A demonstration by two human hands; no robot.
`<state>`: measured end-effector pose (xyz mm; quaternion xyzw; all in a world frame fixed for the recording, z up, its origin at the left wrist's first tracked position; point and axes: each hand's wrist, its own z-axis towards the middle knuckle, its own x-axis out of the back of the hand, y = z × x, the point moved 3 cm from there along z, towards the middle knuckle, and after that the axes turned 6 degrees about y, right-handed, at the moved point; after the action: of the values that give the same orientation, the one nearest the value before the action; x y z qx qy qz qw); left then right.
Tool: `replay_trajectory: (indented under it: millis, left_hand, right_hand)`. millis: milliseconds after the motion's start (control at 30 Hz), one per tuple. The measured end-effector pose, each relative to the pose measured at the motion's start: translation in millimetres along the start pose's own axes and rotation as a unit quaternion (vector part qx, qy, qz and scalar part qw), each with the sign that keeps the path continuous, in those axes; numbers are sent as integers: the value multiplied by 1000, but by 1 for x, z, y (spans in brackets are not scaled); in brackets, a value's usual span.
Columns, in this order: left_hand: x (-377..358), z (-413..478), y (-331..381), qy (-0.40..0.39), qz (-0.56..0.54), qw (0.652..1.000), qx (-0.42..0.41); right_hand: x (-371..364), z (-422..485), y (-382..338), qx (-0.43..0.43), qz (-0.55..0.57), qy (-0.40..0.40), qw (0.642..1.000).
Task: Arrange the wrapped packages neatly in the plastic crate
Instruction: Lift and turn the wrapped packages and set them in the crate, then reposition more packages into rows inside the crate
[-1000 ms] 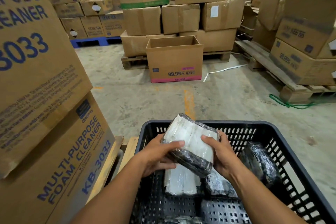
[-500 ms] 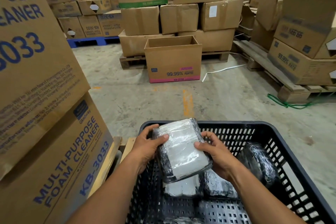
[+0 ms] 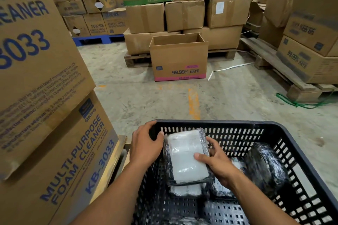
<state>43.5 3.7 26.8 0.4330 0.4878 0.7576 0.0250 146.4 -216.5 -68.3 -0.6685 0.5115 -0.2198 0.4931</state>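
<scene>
Lowering white package (image 3: 186, 155) flat into crate (image 3: 237, 124) at 10 o'clock corner; right hand (image 3: 217, 168) gripped it, left hand (image 3: 146, 144) steadied; square edges onto package beneath (image 3: 184, 189).

Stacked cardboard boxes (image 3: 184, 14) on wooden pallets (image 3: 278, 67) surround a grey concrete floor (image 3: 146, 97).

Black plastic crate (image 3: 237, 124) holds wrapped packages (image 3: 186, 157) on its perforated bottom.

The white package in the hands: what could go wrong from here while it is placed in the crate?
The white package sits tilted on another package; released so, it may slide off. The left hand is by the crate wall and could get pinched. The glossy wrap may slip under the right hand.
</scene>
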Motion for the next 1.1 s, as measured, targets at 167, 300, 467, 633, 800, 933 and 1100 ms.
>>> replay_trajectory:
  millis: [167, 300, 467, 633, 800, 933, 1100]
  left_hand:
    - [-1, -11, -42, -121, 212, 970, -14]
    - [-6, -15, -52, -157, 201, 967, 12]
    - [-5, -14, -50, -155, 192, 969, 16]
    - [-6, -15, -49, -168, 183, 968, 24]
    - [-6, -15, -49, -173, 189, 967, 8]
    - [-12, -20, -39, -107, 426, 884, -157]
    - [-67, -55, -34, -267, 393, 835, -279]
  right_hand:
    - [4, 6, 49, -49, -110, 57, 991]
    - [0, 9, 72, -78, -187, 55, 978]
    - [-9, 19, 73, -70, -231, 67, 968]
    - [-42, 27, 78, -60, -236, 64, 968]
    - [-42, 31, 72, -58, -245, 38, 967]
    - [-22, 25, 62, -70, -273, -2, 960]
    - [10, 9, 22, -106, -401, -140, 899]
